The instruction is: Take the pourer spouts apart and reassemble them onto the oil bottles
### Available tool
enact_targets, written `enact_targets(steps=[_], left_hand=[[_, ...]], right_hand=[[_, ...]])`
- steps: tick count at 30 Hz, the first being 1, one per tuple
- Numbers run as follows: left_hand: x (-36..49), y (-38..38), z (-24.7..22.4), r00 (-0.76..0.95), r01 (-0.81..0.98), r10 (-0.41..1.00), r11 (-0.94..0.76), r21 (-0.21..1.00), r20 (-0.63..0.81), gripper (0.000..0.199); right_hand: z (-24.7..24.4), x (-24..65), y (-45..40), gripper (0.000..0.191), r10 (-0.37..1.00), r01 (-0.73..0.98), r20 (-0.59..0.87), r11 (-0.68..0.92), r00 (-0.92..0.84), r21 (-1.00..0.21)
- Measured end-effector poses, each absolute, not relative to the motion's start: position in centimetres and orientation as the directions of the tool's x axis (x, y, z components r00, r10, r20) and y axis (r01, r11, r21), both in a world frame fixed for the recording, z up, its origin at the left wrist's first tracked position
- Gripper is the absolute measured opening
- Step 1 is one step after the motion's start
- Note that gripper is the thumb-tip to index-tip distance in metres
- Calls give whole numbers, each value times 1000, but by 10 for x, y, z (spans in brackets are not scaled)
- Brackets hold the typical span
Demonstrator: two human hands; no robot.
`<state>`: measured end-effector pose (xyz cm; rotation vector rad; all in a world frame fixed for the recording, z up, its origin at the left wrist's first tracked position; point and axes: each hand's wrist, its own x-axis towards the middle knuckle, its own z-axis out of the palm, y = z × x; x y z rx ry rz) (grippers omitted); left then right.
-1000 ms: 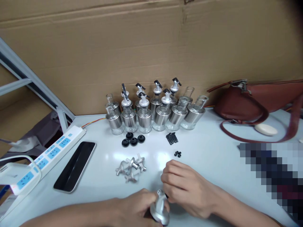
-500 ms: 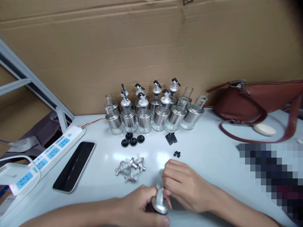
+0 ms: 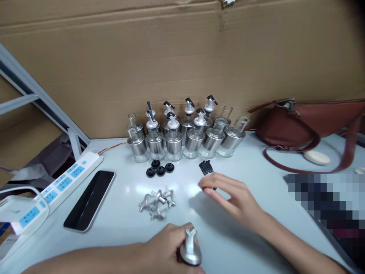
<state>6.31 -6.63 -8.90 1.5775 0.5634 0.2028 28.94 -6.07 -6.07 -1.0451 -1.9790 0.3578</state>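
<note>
My left hand (image 3: 168, 247) is wrapped round a silver pourer top (image 3: 191, 247) at the bottom middle, its spout pointing up. Over the small black parts (image 3: 215, 188), my right hand (image 3: 238, 198) hovers with thumb and index fingertips close together; a dark bit shows at the fingertips, too small to make out. Several thin black levers (image 3: 205, 167) lie just beyond that hand. A loose pile of silver pourer tops (image 3: 158, 203) lies left of centre, with several black round stoppers (image 3: 160, 171) behind it.
Glass bottles with steel bands (image 3: 173, 144) stand in rows at the back, some with pourers fitted. On the left are a black phone (image 3: 89, 201) and a white power strip (image 3: 59, 190). A brown bag (image 3: 288, 127) and a white oval object (image 3: 317, 157) are at the right.
My right hand has left the pourer top and moved up and right to the small black parts. My left hand still holds the pourer top, now slightly lower and tilted differently.
</note>
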Motion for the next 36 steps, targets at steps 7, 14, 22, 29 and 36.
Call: enact_targets(steps=[7,14,22,29,36], left_hand=[[63,-66,-90,869,201,457,26,979,-190,30],[62,-65,-85,866,242,451,-3,970,-215,29],[62,-66,-84,866,254,438,27,967,-240,41],[63,-65,-81,858,280,445,16,960,-258,35],[66,-62,-75,885,227,419,-6,974,-204,29]], right_hand=[[-59,327,-38,18,933,660,311,351,-182,-664],[-64,342,-36,18,969,797,91,240,-228,-554],[-76,344,-30,21,952,821,110,302,-286,-485],[-79,343,-33,23,949,818,87,307,-304,-486],[-67,340,-39,19,946,815,180,324,-270,-481]])
